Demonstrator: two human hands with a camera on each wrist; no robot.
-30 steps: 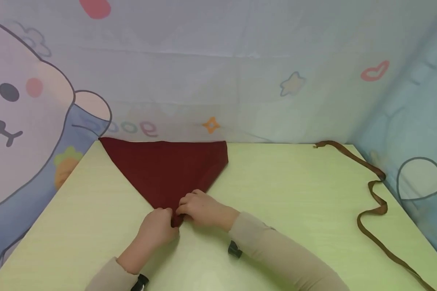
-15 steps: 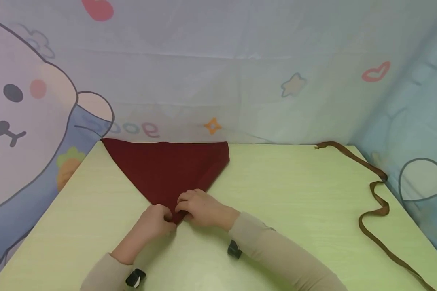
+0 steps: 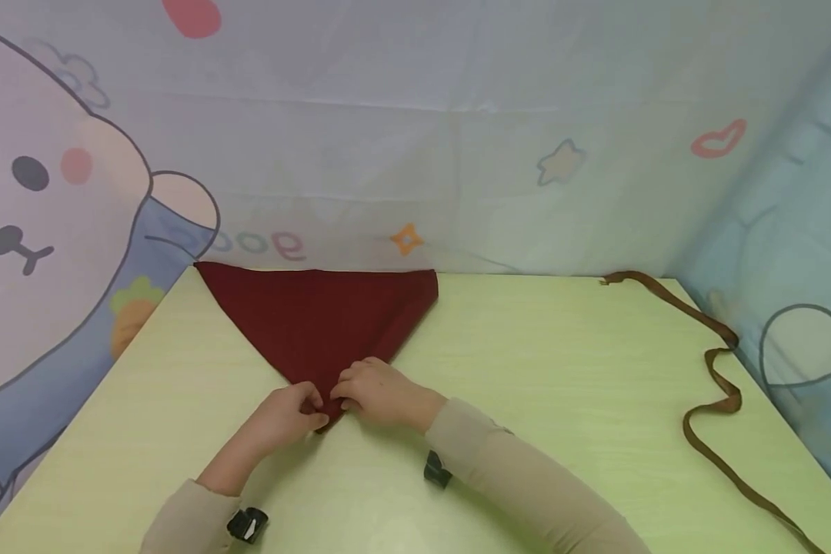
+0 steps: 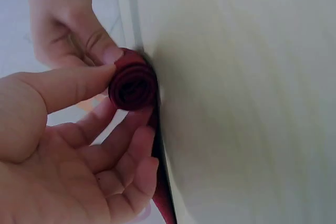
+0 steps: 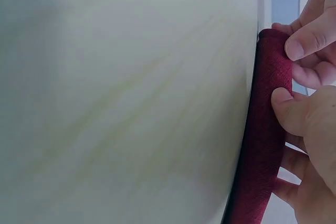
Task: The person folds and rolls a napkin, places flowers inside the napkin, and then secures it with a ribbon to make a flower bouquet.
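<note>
1. A dark red cloth (image 3: 312,315), roughly triangular, lies left of centre in the frame on a pale yellow-green table (image 3: 526,385), its point toward the bottom.
2. At that point, the left hand (image 3: 280,419) pinches the cloth's rolled end between thumb and fingers.
3. Just beside it, the right hand (image 3: 381,392) grips the roll, thumb against it.
4. A brown ribbon (image 3: 730,402) snakes down the frame's right side.
</note>
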